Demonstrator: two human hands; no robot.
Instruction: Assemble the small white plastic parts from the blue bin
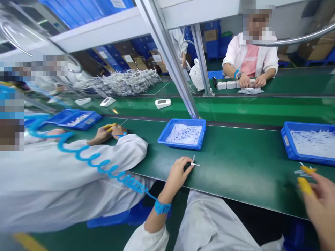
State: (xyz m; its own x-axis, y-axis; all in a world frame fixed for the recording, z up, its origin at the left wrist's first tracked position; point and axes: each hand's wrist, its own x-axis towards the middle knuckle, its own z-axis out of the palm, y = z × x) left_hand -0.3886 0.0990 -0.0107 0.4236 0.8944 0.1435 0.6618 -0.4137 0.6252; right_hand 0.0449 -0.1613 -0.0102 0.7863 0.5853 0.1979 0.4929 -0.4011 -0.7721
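Note:
My left hand (180, 170) pinches a small white plastic part (193, 163) between thumb and fingertips, just above the green table. Thin pale strips stick out of the part, one upward and one to the right. A blue coiled wrist strap (162, 207) circles that wrist. At the right edge my right hand (318, 195) reaches over the table, yellow finger covers on its thumb and forefinger, which are spread apart. Close to its fingertips lie several small white strips (300, 172). One strip touches or lies just behind the forefinger; I cannot tell which.
Blue trays of white strips stand mid-table (161, 141) and at right (289, 150). The strap's blue cord (99, 164) stretches left across a co-worker's white sleeve (131, 146). Beyond a metal post (172, 55), white devices (162, 103) sit on a belt; another person works opposite.

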